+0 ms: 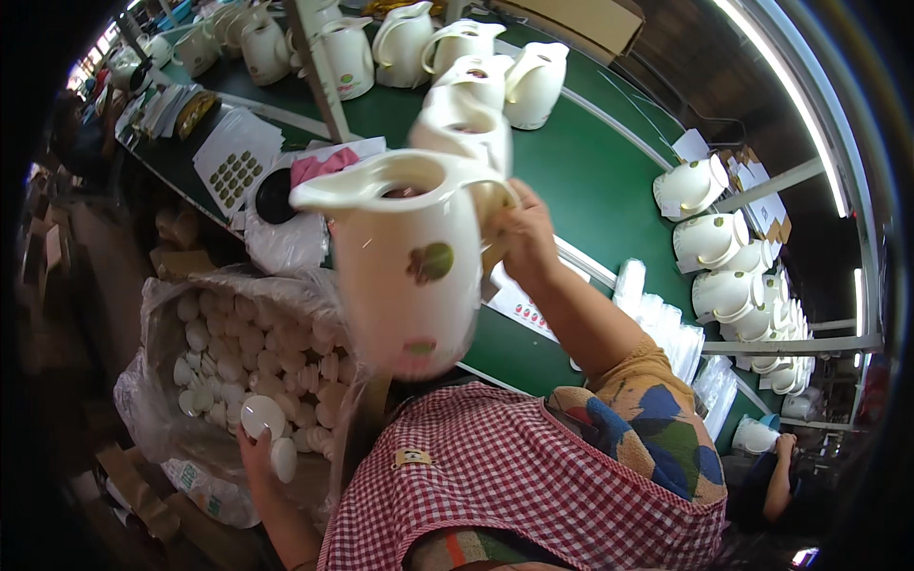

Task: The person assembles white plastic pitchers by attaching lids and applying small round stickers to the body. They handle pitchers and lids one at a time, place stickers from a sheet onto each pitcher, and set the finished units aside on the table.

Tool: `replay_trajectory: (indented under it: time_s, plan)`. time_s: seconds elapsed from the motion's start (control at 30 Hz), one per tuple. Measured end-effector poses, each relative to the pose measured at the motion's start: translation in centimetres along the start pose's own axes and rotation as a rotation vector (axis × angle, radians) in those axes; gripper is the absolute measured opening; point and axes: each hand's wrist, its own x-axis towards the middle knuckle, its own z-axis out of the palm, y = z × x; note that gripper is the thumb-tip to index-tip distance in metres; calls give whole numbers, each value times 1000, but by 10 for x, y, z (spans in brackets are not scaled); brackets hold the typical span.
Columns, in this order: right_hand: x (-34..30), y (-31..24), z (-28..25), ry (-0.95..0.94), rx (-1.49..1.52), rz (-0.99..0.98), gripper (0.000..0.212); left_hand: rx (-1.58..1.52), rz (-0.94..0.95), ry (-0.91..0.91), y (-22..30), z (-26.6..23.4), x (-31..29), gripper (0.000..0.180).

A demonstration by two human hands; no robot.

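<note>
My right hand (522, 238) grips the handle of a cream plastic jug (405, 262) with a small leaf-and-dot sticker, held up in the air close to my chest above the green table's (590, 181) near edge. The jug is blurred. My left hand (259, 440) is low at the left, fingers closed around a white round lid (261, 415), with a second white lid (283, 459) just beside it. It hovers over a clear plastic bag (167, 381) full of several white lids.
Several more cream jugs (476, 81) stand at the back of the green table and along its right side (728, 285). Sticker sheets (233, 171), a black round part (274, 195) and stacked clear covers (666, 324) lie on it. Another person's arm (776, 485) shows at bottom right.
</note>
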Motion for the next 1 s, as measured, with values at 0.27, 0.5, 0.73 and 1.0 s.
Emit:
replay_trajectory:
  time_s: [0.27,0.5,0.73,1.0]
  plan:
    - [117,-25,-191,462,-521,-556,19,15,128,-172,36,55,-13,68]
    - [190,14,-260,653,-524,-761,21,226,56,-138,51,95,-42,71]
    - [156,47,-272,677,-618,-703,22,153,77,-73,20,78,-30,69]
    - [101,8,-287,571,-1260,-604,56,-101,-75,21,-15,40,5,60]
